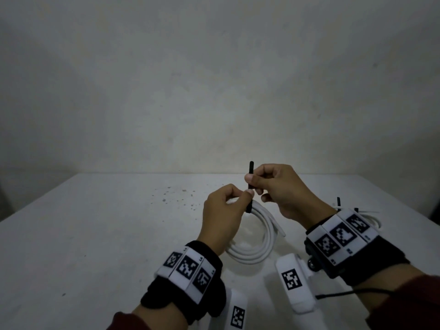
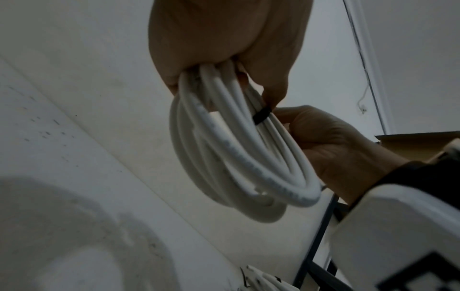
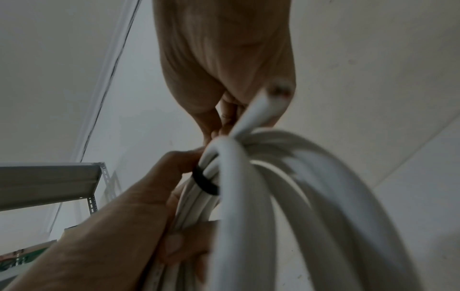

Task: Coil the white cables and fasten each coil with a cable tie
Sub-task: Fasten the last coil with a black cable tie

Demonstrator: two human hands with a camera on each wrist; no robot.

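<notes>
A coil of white cable (image 1: 260,236) hangs above the table between my hands. My left hand (image 1: 226,210) grips the coil's top, fingers curled round the strands (image 2: 224,122). A black cable tie (image 1: 250,186) wraps the bundle there, seen as a dark band (image 2: 261,116) (image 3: 205,182). My right hand (image 1: 273,184) pinches the tie's upright tail just above the coil. One cut cable end (image 3: 277,92) sticks out near my right palm.
The white table (image 1: 119,234) runs to a bare wall. Behind my right wrist lie another white cable (image 1: 371,219) and spare black ties (image 1: 338,201). A metal shelf (image 3: 49,181) shows in the right wrist view.
</notes>
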